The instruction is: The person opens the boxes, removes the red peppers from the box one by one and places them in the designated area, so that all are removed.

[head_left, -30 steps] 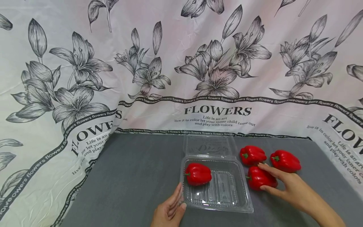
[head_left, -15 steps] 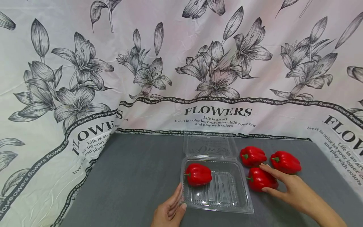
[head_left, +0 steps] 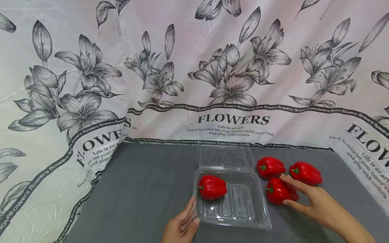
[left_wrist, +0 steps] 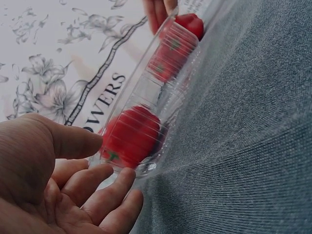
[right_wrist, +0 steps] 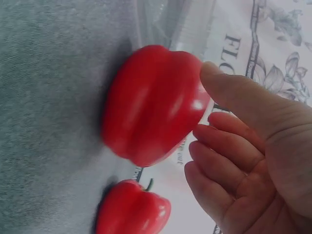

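Note:
An open clear plastic container (head_left: 243,219) stands on the grey table with one red bell pepper (head_left: 212,187) lying in its left part. My left hand (head_left: 180,223) holds the container's left edge between thumb and fingers; the left wrist view shows the fingertips against its wall. To the right of the container, my right hand (head_left: 313,202) has its thumb and fingertips on opposite sides of another red bell pepper (head_left: 279,192). That pepper (right_wrist: 156,105) fills much of the right wrist view and rests on the table. The thumb tip overlaps its edge there.
Two more red bell peppers lie just behind the right hand: one (head_left: 270,167) beside the container, one (head_left: 306,172) farther right. The transparent lid (head_left: 225,157) is folded back towards the flower-printed cloth (head_left: 234,84) behind the table (head_left: 146,189).
My right hand and the bell pepper between its fingers have shifted slightly right, the stem turning a little. My left hand and the container have stayed in place.

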The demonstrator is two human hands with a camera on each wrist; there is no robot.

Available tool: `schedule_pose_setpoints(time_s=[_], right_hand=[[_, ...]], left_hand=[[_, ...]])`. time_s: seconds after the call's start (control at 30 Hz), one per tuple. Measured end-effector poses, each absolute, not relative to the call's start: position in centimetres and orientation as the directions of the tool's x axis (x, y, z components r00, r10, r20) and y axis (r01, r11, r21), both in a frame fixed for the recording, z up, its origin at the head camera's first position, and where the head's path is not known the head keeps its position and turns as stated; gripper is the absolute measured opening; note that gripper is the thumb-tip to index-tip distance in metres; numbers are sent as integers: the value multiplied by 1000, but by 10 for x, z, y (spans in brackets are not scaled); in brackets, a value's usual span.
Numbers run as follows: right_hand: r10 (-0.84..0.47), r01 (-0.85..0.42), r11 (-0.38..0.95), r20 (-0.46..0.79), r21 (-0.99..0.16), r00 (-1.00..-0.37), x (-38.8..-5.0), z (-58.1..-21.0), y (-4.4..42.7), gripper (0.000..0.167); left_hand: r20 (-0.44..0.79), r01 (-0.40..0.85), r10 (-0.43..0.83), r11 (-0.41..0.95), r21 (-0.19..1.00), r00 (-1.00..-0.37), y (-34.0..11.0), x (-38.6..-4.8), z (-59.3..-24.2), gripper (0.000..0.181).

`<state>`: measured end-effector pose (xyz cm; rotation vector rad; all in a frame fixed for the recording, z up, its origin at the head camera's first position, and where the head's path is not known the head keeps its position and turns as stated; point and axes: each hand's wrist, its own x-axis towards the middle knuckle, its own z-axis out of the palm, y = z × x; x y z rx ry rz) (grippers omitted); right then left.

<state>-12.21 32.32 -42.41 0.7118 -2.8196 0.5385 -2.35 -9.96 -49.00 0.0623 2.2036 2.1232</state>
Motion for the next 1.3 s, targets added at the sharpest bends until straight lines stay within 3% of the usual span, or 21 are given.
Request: schedule_pose_setpoints(time_s=[0.4, 0.67, 1.3], right_hand=[[-395, -438, 807, 189, -396, -899, -115, -404, 299, 77], [-444, -519, 774, 272, -363, -853, -112, -398, 279, 81], [-483, -465, 744, 95, -479, -871, -115, -400, 236, 92]], left_hand=[[-22, -19, 83, 37, 999, -996, -99, -23, -489, 64], [-21, -17, 69, 50, 999, -997, -100, -24, -487, 64], [-21, -18, 88, 36, 999, -996, -99, -23, -490, 64]])
